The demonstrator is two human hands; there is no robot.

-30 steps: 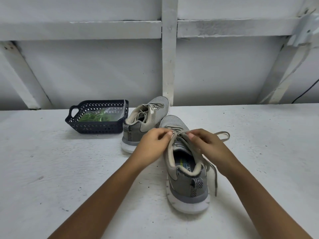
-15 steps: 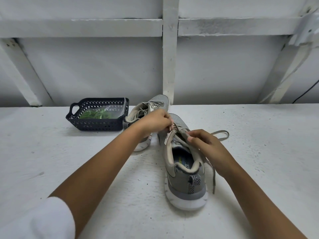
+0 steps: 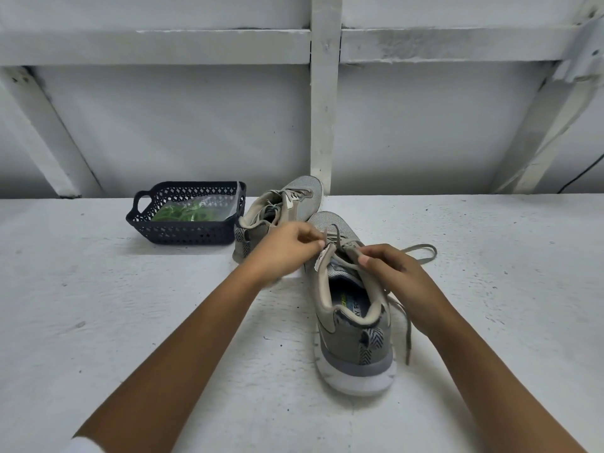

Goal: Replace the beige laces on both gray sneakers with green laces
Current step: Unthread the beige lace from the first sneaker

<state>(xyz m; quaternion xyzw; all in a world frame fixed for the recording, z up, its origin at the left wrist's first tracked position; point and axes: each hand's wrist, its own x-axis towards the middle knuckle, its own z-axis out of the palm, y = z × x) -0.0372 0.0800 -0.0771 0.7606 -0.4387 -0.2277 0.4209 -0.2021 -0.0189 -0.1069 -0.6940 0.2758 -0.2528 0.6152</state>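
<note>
Two gray sneakers stand on the white table. The near sneaker points away from me, heel toward me. Its beige lace loops out to the right and one end hangs down the right side. My left hand pinches a strand of that lace above the tongue. My right hand grips the right side of the collar near the top eyelets. The far sneaker lies behind my left hand, partly hidden. Green laces sit in a clear bag inside the black basket.
A white wall with beams rises behind the table. A vertical post stands just behind the far sneaker. The basket is at the left rear, about a hand's width from the far sneaker.
My left hand lifted from the tongue and pulled a lace strand up and leftward. The right hand stayed on the collar. The lace end on the right side rides a little higher.
</note>
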